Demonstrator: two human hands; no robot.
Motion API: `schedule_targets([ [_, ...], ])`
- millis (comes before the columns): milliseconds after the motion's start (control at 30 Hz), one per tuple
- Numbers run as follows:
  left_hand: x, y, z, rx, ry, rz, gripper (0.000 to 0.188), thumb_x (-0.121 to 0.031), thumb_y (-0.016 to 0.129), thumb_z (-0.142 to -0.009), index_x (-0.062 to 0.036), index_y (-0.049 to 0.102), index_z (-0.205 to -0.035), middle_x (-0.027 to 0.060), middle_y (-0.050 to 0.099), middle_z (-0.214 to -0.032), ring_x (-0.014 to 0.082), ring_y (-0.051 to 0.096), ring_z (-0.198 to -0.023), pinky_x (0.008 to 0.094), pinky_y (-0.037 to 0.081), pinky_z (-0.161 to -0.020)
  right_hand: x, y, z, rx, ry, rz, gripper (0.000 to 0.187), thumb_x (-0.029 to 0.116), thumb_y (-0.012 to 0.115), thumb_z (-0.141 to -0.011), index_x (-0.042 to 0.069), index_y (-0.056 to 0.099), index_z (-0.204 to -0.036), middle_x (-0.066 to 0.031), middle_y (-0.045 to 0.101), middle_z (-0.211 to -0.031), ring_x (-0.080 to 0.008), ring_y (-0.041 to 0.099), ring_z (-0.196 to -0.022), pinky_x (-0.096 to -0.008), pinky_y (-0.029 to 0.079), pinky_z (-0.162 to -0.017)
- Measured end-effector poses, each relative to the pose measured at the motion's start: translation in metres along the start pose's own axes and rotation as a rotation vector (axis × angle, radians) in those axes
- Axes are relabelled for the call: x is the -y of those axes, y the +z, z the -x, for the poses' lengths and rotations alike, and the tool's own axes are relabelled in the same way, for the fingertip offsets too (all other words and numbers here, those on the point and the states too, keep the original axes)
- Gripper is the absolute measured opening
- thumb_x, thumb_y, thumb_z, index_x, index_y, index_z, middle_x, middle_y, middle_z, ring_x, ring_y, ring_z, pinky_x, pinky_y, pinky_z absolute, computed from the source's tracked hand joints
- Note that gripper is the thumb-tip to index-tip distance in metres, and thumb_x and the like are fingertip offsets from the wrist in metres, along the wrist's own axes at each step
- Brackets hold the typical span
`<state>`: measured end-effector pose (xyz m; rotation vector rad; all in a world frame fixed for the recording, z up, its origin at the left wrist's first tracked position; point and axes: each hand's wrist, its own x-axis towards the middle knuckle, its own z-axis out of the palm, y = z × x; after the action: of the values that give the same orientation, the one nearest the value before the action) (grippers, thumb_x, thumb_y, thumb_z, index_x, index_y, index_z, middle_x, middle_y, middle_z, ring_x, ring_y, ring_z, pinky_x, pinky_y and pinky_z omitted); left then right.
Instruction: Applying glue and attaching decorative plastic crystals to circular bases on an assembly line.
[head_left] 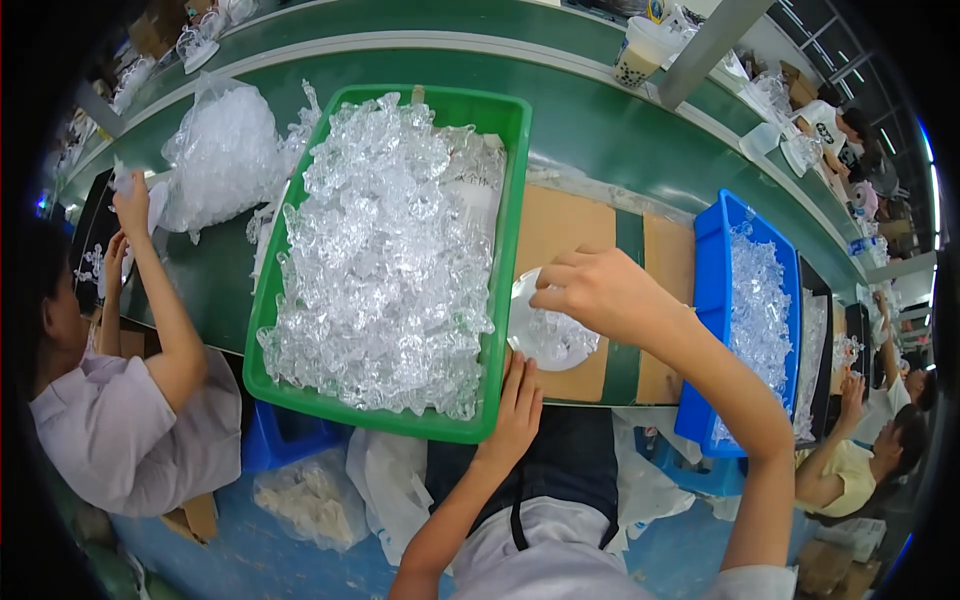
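Observation:
Over a round, shiny whitish dish (521,318) with clear plastic pieces (562,336) in it, my right hand (605,292) is closed, fingers bent together. Whatever lies between its fingertips is hidden. My left hand (512,410) is by the near right corner of a large green tray (512,190), its fingers stretched out and their tips next to the dish's near edge. Clear moulded plastic pieces (385,260) heap high in the green tray, with a pale wrapped bundle along its right side. Brown cardboard (570,215) lies beneath the dish.
A blue bin (712,290) of small clear pieces stands at the right. Beyond the green tray's left side sits a stuffed clear bag (228,150). A co-worker (140,410) works at the left, others at the right. A drink cup (638,55) stands on the far ledge by a post.

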<state>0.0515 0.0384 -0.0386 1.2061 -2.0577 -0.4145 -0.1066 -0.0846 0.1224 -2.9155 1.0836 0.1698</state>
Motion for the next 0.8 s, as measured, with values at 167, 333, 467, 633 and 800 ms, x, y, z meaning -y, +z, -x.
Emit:
schedule_targets([
  [167,-0.001,-0.003,-0.001,0.027,-0.009,-0.012,0.039,-0.011,0.054,-0.087,0.0030,0.052,-0.123,0.0200,0.048,-0.130,0.0392,0.044,-0.120,0.0442,0.037,-0.101,-0.001,-0.008,-0.005,0.011,-0.032,0.070,0.021,0.012,0.060,-0.075,0.012,0.062,-0.096,-0.0021,0.062,-0.088,-0.0190,0.062,-0.084,-0.0316,0.049,-0.070],
  [333,0.002,0.000,0.003,-0.008,-0.001,-0.013,0.038,-0.010,0.055,-0.087,0.0040,0.053,-0.122,0.0209,0.048,-0.128,0.0396,0.045,-0.118,0.0449,0.039,-0.099,0.030,-0.026,0.013,-0.301,0.357,-0.121,0.029,0.013,0.071,-0.070,0.010,0.060,-0.097,-0.0013,0.064,-0.083,-0.0182,0.063,-0.079,-0.0314,0.050,-0.064],
  [467,0.002,0.001,0.002,-0.005,0.006,-0.027,0.039,-0.010,0.057,-0.086,0.0039,0.053,-0.122,0.0215,0.048,-0.128,0.0400,0.046,-0.117,0.0450,0.041,-0.098,0.046,-0.003,0.017,-0.458,0.663,-0.461,0.038,0.016,0.079,-0.069,0.009,0.058,-0.100,-0.0036,0.065,-0.075,-0.0160,0.064,-0.068,-0.0284,0.049,-0.059],
  [633,0.003,0.001,0.002,-0.020,0.007,-0.014,0.041,-0.011,0.058,-0.084,0.0036,0.053,-0.122,0.0215,0.049,-0.127,0.0401,0.047,-0.116,0.0452,0.041,-0.097,0.063,0.019,0.019,-0.517,0.766,-0.568,0.024,0.014,0.078,-0.070,0.004,0.062,-0.086,-0.0050,0.064,-0.073,-0.0152,0.064,-0.064,-0.0256,0.049,-0.057],
  [800,0.004,0.002,0.003,-0.017,0.018,-0.030,0.041,-0.013,0.059,-0.084,0.0031,0.053,-0.122,0.0209,0.049,-0.128,0.0403,0.047,-0.116,0.0455,0.041,-0.097,0.061,0.041,0.014,-0.444,0.746,-0.485,0.014,0.010,0.076,-0.069,0.004,0.065,-0.074,-0.0065,0.062,-0.072,-0.0190,0.064,-0.062,-0.0293,0.049,-0.056],
])
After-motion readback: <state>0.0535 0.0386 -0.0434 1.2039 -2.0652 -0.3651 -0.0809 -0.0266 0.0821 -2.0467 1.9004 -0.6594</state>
